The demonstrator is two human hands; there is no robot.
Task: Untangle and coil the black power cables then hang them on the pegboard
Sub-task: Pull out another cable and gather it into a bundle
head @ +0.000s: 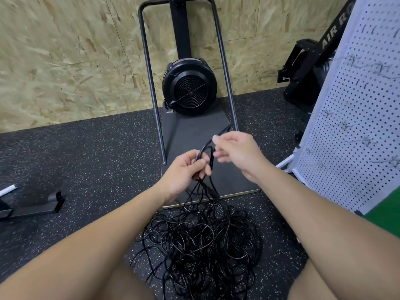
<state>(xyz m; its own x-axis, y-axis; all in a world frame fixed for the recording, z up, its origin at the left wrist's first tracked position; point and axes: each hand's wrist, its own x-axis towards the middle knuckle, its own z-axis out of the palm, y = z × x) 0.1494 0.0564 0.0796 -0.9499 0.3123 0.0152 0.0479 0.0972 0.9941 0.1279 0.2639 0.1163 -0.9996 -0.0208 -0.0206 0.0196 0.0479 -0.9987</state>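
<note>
A tangled heap of black power cables lies on the speckled rubber floor between my forearms. Several strands rise from it into my left hand, which grips them in curled fingers above the heap. My right hand is just right of it and a little higher, pinching a black cable loop that runs up and right from the left hand. The white pegboard stands at the right edge, with several metal hooks on it; no cable hangs there.
A black fan exercise machine with a tubular frame and a flat base plate stands right behind my hands against an OSB wall. Another black machine sits at the back right. A black metal foot lies on the floor at left.
</note>
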